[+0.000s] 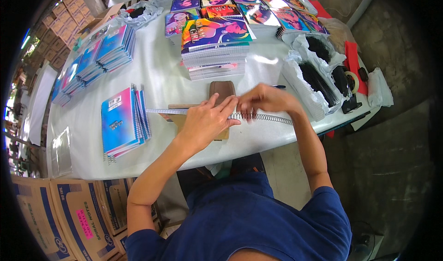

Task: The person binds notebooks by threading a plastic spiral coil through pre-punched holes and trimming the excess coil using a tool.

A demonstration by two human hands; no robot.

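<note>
My left hand (206, 119) lies flat on a notebook (162, 111) that rests on a wooden block (177, 121), pressing it down near its punched edge. My right hand (264, 99) pinches a silver wire spiral (272, 118) that runs along that edge and sticks out to the right. A brown pad (222, 90) stands just behind my hands. My fingers hide the point where the spiral enters the notebook.
A stack of bound blue-pink notebooks (122, 122) lies to the left, with more stacks (94, 60) farther left. Tall piles with colourful covers (214, 44) stand behind. White bags of black spirals (318, 81) lie to the right. Cardboard boxes (60, 219) sit on the floor at lower left.
</note>
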